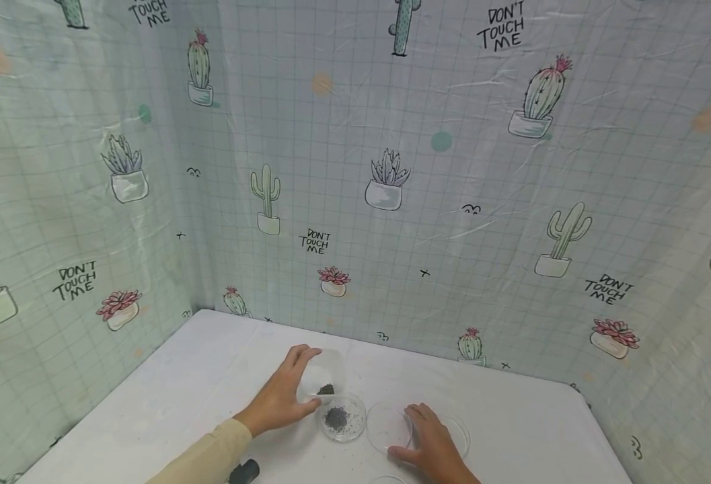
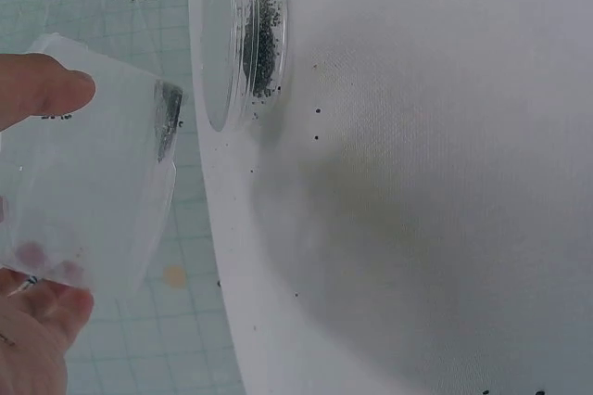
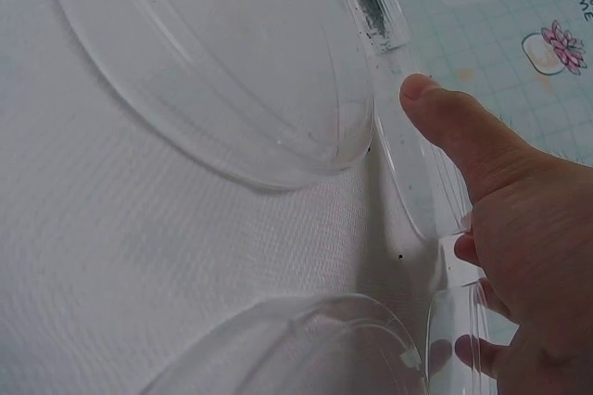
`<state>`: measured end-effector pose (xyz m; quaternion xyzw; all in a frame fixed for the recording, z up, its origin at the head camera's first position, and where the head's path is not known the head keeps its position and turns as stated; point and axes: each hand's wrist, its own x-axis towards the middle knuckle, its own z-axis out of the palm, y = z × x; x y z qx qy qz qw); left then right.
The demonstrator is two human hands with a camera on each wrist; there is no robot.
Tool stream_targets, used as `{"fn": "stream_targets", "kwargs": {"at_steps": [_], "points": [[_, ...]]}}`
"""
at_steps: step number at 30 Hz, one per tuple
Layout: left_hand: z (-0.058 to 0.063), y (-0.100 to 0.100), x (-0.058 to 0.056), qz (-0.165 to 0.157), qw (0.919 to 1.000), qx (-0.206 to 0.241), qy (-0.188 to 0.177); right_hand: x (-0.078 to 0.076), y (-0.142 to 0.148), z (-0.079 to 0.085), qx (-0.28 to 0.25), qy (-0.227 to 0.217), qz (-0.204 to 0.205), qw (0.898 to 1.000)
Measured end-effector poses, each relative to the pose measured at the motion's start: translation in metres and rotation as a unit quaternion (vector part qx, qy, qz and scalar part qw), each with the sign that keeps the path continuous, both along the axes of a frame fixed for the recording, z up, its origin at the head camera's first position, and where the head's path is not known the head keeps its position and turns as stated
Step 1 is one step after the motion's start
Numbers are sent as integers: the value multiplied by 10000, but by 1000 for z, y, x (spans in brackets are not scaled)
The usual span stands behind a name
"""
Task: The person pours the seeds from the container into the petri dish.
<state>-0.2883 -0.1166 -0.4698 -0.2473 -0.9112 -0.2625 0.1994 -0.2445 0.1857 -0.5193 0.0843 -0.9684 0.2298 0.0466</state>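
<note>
My left hand (image 1: 279, 396) grips a translucent plastic container (image 2: 102, 172) between thumb and fingers, tilted, with dark granules (image 1: 326, 390) gathered at its lower corner. Right beside that corner sits a clear petri dish (image 1: 360, 430) holding a pile of dark grains (image 1: 335, 418). My right hand (image 1: 432, 444) spans the right side of a second clear petri dish (image 1: 385, 427), thumb at its near edge and fingers at its far edge. In the right wrist view, the thumb (image 3: 463, 131) and curled fingertips lie against this dish's rim.
Another clear dish (image 1: 463, 437) lies partly behind my right hand, and the rim of one more (image 1: 387, 479) shows at the bottom edge. A dark cylindrical object (image 1: 245, 472) is near my left sleeve. Stray grains dot the white table (image 1: 228, 363). A cactus-print curtain (image 1: 343, 134) surrounds the table.
</note>
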Motion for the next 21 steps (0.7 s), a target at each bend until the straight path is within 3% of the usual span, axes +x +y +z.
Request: {"fn": "stream_targets", "kwargs": {"at_steps": [5, 21], "points": [[0, 3, -1, -105, 9997, -10, 214, 1, 0, 1, -25, -9, 17, 10000], [1, 11, -1, -273, 9984, -271, 407, 0, 1, 0, 66, -16, 69, 10000]]}}
